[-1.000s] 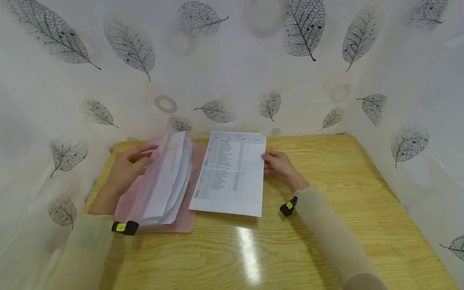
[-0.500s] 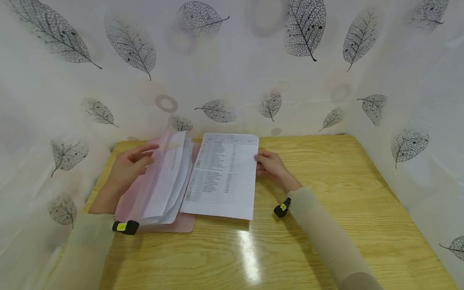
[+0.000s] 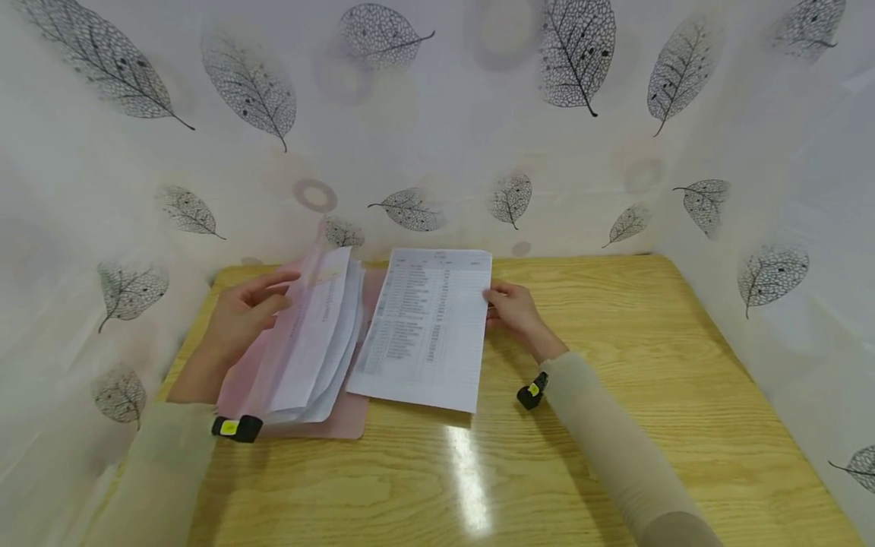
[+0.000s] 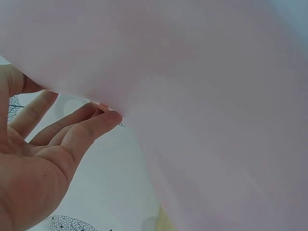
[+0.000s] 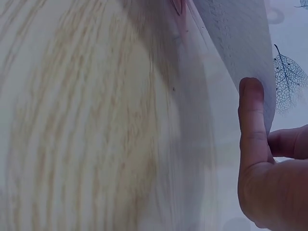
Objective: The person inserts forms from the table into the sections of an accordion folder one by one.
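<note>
A pink folder (image 3: 352, 424) lies on the left of the table, spread like a book, with several white sheets (image 3: 311, 357) standing at a slant inside. My left hand (image 3: 235, 323) pinches the raised pink cover at its edge; in the left wrist view the cover (image 4: 207, 96) fills most of the picture. To the right, my right hand (image 3: 516, 311) grips a printed sheet of paper (image 3: 424, 334) by its right edge, thumb on the front. The sheet bears rows of small print, too blurred to read. It is tilted, its left edge close to the folder's papers.
The wooden table (image 3: 615, 365) extends to the right and toward me, with a bright reflection in front of the sheet. A pale curtain with leaf prints (image 3: 509, 201) surrounds the back and sides. Each wrist carries a small black camera (image 3: 237, 428).
The right hand has shifted a little left with the printed sheet, bringing it nearer the folder, and the sheet's tilt has changed slightly. My left hand and the folder look the same.
</note>
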Demonstrator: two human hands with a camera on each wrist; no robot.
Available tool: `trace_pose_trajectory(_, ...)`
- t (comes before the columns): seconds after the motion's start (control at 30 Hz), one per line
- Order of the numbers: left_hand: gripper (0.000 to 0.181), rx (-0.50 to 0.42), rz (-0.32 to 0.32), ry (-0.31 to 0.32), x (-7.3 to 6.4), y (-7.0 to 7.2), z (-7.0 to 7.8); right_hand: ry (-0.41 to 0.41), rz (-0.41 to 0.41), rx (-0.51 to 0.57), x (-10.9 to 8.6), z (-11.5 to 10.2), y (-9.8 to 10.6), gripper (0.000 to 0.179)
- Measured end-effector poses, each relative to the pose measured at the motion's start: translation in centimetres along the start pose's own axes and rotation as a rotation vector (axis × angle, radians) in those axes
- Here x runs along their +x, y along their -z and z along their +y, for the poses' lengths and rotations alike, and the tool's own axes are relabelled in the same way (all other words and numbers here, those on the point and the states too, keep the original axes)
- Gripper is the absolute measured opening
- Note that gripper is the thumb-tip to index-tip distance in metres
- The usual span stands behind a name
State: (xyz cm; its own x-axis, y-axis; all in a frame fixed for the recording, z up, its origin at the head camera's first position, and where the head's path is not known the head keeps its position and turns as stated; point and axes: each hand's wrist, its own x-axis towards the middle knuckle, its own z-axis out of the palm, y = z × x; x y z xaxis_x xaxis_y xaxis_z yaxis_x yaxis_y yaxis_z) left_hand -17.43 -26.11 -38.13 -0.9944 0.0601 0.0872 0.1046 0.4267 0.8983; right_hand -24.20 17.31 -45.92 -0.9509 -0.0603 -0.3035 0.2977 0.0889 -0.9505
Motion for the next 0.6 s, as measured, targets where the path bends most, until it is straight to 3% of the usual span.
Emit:
trace_pose_trajectory(0.33,0.041,-0.001,-0.007,-0.014,-0.08,-0.06,0.14,0.000,-0.032,0.026,0.13,0.06,-0.55,0.037)
trace_pose_trajectory(0.6,0.041,0.011,-0.010,-0.010,-0.16,-0.03,0.40,0.077,0.057,0.014,-0.04,0.04,-0.73,0.036)
